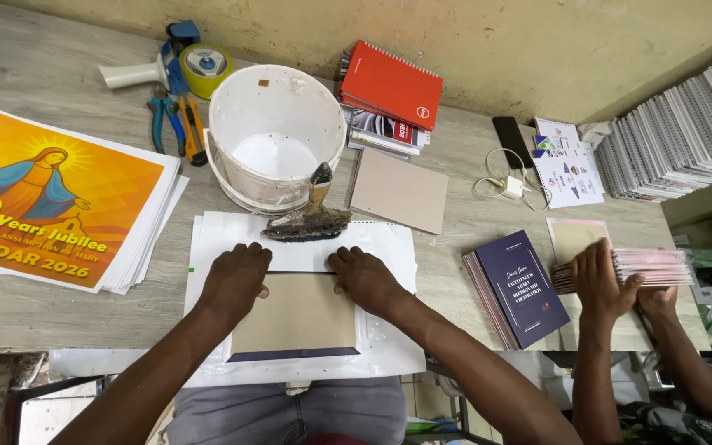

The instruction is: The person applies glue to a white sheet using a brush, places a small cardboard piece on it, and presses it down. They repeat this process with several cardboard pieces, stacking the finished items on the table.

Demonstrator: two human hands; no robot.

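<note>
wall [537,49] — yellowed, stained plaster | table [35,313] — grey wood-grain top, set against it | light — even, soft shadows were cast

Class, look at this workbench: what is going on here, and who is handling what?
A person seated at a grey table presses both hands on a brown board lying on a dark blue sheet, over white paper. The left hand and right hand rest flat on its upper corners. A gluey brush lies just above, beside a white bucket. To the right, another person's hands grip a stack of pink-edged booklets, next to a pile of dark blue covers.
</note>
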